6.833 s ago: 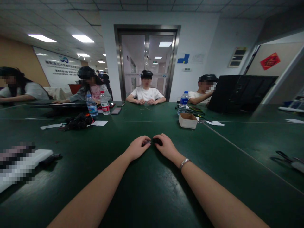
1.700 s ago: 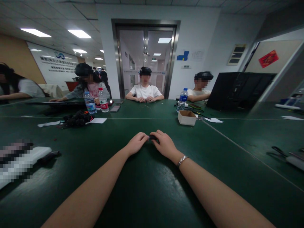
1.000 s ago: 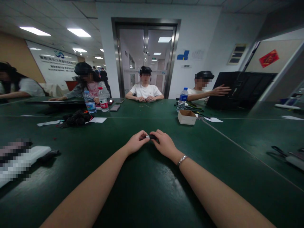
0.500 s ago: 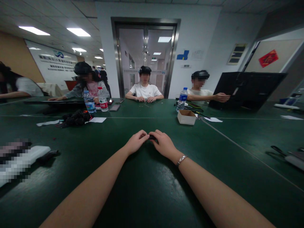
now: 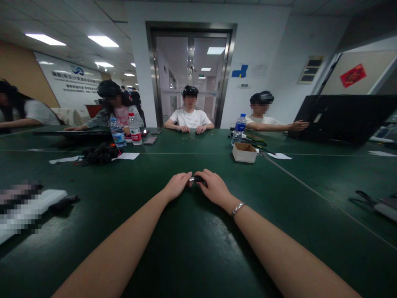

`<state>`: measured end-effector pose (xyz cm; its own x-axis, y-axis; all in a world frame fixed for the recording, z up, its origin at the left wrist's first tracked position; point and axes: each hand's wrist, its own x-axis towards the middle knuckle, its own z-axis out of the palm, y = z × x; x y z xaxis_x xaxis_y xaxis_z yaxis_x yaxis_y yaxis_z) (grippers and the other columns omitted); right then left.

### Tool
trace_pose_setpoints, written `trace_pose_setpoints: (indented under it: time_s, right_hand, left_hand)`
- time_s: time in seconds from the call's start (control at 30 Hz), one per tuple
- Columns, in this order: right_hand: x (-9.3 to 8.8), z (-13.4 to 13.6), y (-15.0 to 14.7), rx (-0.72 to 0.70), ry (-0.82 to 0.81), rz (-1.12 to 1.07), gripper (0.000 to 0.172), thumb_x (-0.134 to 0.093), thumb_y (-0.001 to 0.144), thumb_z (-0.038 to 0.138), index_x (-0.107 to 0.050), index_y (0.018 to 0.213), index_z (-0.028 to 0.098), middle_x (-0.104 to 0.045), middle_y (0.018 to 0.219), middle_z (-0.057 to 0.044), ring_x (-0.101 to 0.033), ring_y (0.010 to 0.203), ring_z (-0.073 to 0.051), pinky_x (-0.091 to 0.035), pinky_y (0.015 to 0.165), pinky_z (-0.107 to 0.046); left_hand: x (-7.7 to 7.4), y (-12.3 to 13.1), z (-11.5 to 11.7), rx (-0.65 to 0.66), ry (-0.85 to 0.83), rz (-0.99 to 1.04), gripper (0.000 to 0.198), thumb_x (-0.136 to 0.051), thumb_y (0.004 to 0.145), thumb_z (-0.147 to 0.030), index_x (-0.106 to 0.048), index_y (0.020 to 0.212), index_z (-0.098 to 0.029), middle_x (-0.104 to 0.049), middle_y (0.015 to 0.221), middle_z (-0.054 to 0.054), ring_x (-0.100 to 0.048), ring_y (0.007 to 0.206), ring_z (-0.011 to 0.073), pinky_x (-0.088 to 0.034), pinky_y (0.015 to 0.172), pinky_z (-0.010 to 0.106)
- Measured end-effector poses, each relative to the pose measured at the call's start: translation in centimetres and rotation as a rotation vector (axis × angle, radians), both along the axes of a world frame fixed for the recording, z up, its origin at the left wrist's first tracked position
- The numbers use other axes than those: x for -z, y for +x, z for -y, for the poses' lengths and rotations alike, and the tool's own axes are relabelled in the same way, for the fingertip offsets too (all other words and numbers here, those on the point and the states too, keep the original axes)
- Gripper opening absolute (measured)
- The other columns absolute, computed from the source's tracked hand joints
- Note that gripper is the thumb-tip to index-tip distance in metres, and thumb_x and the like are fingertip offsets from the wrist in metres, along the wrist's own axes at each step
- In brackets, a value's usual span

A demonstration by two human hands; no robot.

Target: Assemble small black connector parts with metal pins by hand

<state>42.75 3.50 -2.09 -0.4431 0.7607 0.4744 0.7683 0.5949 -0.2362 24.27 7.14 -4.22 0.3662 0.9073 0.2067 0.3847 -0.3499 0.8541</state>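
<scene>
Both my hands rest together on the green table (image 5: 198, 248), straight ahead of me. My left hand (image 5: 177, 186) and my right hand (image 5: 214, 188) have their fingers curled round a small black object with a silver end (image 5: 196, 179), pinched between them just above the table top. Most of that object is hidden by my fingers. A silver bracelet (image 5: 237, 208) sits on my right wrist.
A small cardboard box (image 5: 245, 152) stands beyond my hands to the right, with a water bottle (image 5: 239, 128) behind it. Two bottles (image 5: 118, 132) and a black pile (image 5: 99, 154) lie at far left. Several people sit around the table. Tools (image 5: 372, 200) lie at right.
My hands stay together on the small object, with only slight finger shifts. The person at far right has reached out and pushed the big black panel further right.
</scene>
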Motion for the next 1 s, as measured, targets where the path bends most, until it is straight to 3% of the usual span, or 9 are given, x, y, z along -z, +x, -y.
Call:
trace_pose_setpoints:
  time_s: [0.1, 0.23, 0.37, 0.5, 0.6, 0.73, 0.87, 1.0]
  right_hand:
    - [-0.05, 0.04, -0.01, 0.000, -0.004, -0.002, 0.027, -0.053, 0.086, 0.016, -0.057, 0.113, 0.020, -0.058, 0.097, -0.005, -0.054, 0.086, -0.015, -0.040, 0.076, -0.028]
    - [-0.19, 0.10, -0.02, 0.000, -0.022, -0.003, 0.027, -0.053, 0.086, 0.015, -0.057, 0.112, 0.020, -0.057, 0.096, -0.004, -0.054, 0.084, -0.014, -0.040, 0.075, -0.027]
    - [-0.25, 0.14, -0.01, 0.003, -0.020, -0.007, 0.026, -0.053, 0.086, 0.016, -0.057, 0.112, 0.020, -0.058, 0.098, -0.005, -0.054, 0.086, -0.015, -0.040, 0.075, -0.028]
    - [-0.14, 0.08, 0.01, -0.002, -0.013, 0.003, 0.026, -0.053, 0.086, 0.016, -0.057, 0.111, 0.021, -0.058, 0.097, -0.005, -0.054, 0.086, -0.015, -0.040, 0.076, -0.028]
    - [-0.05, -0.02, 0.04, 0.001, -0.013, 0.002, 0.026, -0.053, 0.086, 0.016, -0.057, 0.112, 0.020, -0.058, 0.097, -0.005, -0.054, 0.087, -0.015, -0.040, 0.076, -0.028]
    - [0.02, -0.08, 0.07, 0.002, -0.008, 0.006, 0.027, -0.053, 0.086, 0.016, -0.057, 0.112, 0.020, -0.058, 0.097, -0.005, -0.054, 0.085, -0.015, -0.040, 0.075, -0.028]
    - [0.03, -0.09, 0.10, -0.003, -0.006, 0.006, 0.026, -0.053, 0.086, 0.015, -0.057, 0.111, 0.020, -0.058, 0.097, -0.004, -0.054, 0.085, -0.015, -0.040, 0.075, -0.027]
    - [0.00, -0.06, 0.13, -0.001, -0.019, 0.002, 0.026, -0.053, 0.086, 0.016, -0.057, 0.112, 0.020, -0.057, 0.097, -0.005, -0.054, 0.085, -0.015, -0.040, 0.076, -0.027]
  left_hand:
    - [-0.08, 0.06, 0.07, 0.029, -0.012, 0.014, 0.035, -0.046, 0.083, -0.051, -0.060, 0.084, -0.019, -0.064, 0.083, 0.002, -0.057, 0.079, 0.0168, -0.044, 0.076, 0.029]
    - [0.02, 0.09, -0.06, 0.024, -0.004, -0.027, 0.045, -0.034, 0.087, -0.053, -0.061, 0.076, -0.018, -0.063, 0.079, 0.003, -0.057, 0.079, 0.0176, -0.044, 0.080, 0.030]
    - [0.14, 0.10, -0.12, 0.018, 0.032, -0.036, 0.039, -0.044, 0.083, -0.053, -0.061, 0.082, -0.019, -0.063, 0.082, 0.002, -0.057, 0.079, 0.0176, -0.044, 0.077, 0.030]
    - [-0.01, 0.19, 0.05, -0.010, 0.021, -0.039, 0.045, -0.035, 0.086, -0.054, -0.061, 0.075, -0.018, -0.063, 0.078, 0.003, -0.058, 0.078, 0.0177, -0.044, 0.078, 0.030]
    - [-0.24, 0.30, 0.19, -0.010, 0.012, -0.033, 0.036, -0.045, 0.083, -0.051, -0.060, 0.080, -0.019, -0.064, 0.081, 0.001, -0.058, 0.078, 0.0172, -0.044, 0.076, 0.029]
    - [-0.37, 0.35, 0.25, -0.032, 0.002, -0.043, 0.043, -0.036, 0.086, -0.052, -0.059, 0.073, -0.018, -0.063, 0.077, 0.002, -0.057, 0.077, 0.0175, -0.043, 0.077, 0.030]
    - [-0.32, 0.25, 0.28, -0.010, 0.030, -0.053, 0.033, -0.047, 0.082, -0.050, -0.059, 0.080, -0.019, -0.064, 0.080, 0.001, -0.057, 0.077, 0.0166, -0.043, 0.076, 0.029]
    - [-0.48, 0.23, 0.47, -0.021, 0.025, -0.069, 0.043, -0.036, 0.086, -0.053, -0.060, 0.077, -0.018, -0.063, 0.078, 0.002, -0.057, 0.077, 0.0175, -0.043, 0.077, 0.030]
